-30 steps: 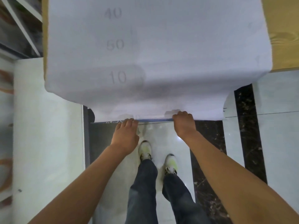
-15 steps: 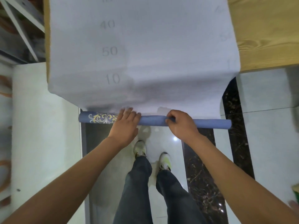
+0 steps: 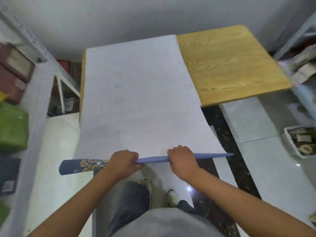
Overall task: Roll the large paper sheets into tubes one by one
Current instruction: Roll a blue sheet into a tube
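A large sheet of paper (image 3: 136, 100), white side up, lies over the left part of a wooden table (image 3: 230, 65) and hangs past its near edge. The sheet's near end is rolled into a thin blue tube (image 3: 153, 159) with a gold pattern at its left end. My left hand (image 3: 123, 161) grips the tube left of centre. My right hand (image 3: 183, 159) grips it right of centre. Both hands have their fingers curled round the roll, which is held in the air in front of the table.
A white metal shelf rack (image 3: 39, 69) with boxes and a green container (image 3: 12, 127) stands to the left. Another shelf (image 3: 302, 53) with papers is at the right, and a white tray (image 3: 301, 141) sits on the tiled floor. My legs and shoes are below.
The rolled end has grown from a bare edge into a blue tube, thicker at the left. My fingers have closed round it. The view has lifted, showing the whole table.
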